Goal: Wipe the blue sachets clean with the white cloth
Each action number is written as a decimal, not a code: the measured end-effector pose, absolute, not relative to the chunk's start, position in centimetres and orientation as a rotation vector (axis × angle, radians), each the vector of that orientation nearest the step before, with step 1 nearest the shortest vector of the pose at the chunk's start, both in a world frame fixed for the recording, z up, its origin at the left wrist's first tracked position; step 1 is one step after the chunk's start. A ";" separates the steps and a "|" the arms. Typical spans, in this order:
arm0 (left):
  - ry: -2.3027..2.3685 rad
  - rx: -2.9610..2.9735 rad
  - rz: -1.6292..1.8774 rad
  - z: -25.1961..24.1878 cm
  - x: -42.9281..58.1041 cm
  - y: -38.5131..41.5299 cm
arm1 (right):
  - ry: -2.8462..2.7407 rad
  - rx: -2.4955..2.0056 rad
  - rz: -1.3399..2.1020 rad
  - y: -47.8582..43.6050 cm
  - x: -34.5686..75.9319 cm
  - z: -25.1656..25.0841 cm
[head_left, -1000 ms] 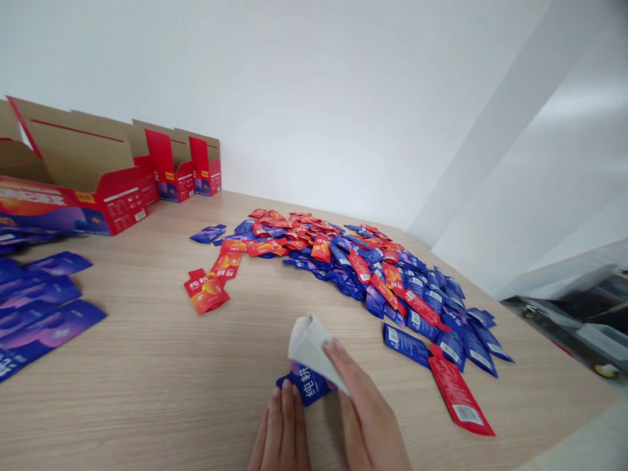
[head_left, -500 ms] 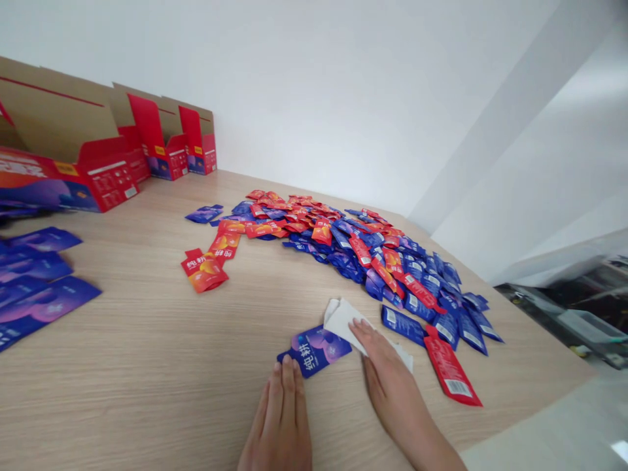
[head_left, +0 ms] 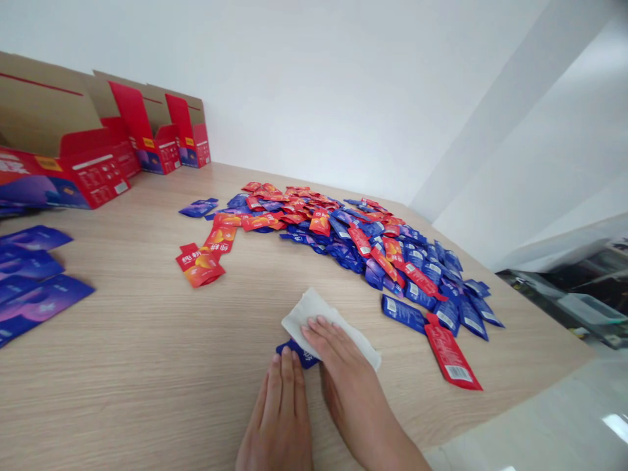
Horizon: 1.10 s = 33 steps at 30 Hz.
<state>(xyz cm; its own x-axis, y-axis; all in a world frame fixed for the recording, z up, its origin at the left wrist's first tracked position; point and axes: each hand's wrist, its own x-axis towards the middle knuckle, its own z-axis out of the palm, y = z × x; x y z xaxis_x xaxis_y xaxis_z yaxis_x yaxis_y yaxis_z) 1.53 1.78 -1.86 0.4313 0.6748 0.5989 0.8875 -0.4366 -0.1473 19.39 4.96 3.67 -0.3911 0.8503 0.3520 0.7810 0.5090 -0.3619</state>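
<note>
Head view, the only feed. Right hand lies flat and open, pressing a folded white tissue down onto a blue sachet; nothing is pinched. Left hand is also open and flat, its fingertips at the sachet's near edge. I cannot tell whether they touch it. The sachet lies on the near side of the table, mostly covered, with only its left end showing.

Risks, as I judge them: the foil looks slick and only pressure holds it, so a hard sideways push could skate it out from under the tissue. A wide sweep to the right could catch the stray red sachet and disturb the near edge of the mixed sachet heap.

Room: the wooden tabletop gives the most space left of the hands, up to the blue packaging strips. A pair of red sachets lies farther out, toward the far left. On the right, the table's edge runs close beyond the heap, so anything pushed that way could drop off. Open red cartons stand far left against the white wall.
</note>
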 end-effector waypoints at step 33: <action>-1.358 -2.225 -0.683 -0.7 2.2 1.6 | -1.809 -1.611 0.122 4.5 24.7 3.9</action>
<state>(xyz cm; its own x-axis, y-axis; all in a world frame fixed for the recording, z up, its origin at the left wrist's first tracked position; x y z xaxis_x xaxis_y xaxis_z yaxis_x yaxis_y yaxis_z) 2.20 1.62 -0.74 0.3946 0.6821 0.6157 0.9011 -0.4184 -0.1140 24.68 4.47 3.94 0.0192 0.9021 0.4311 0.8361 0.2219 -0.5017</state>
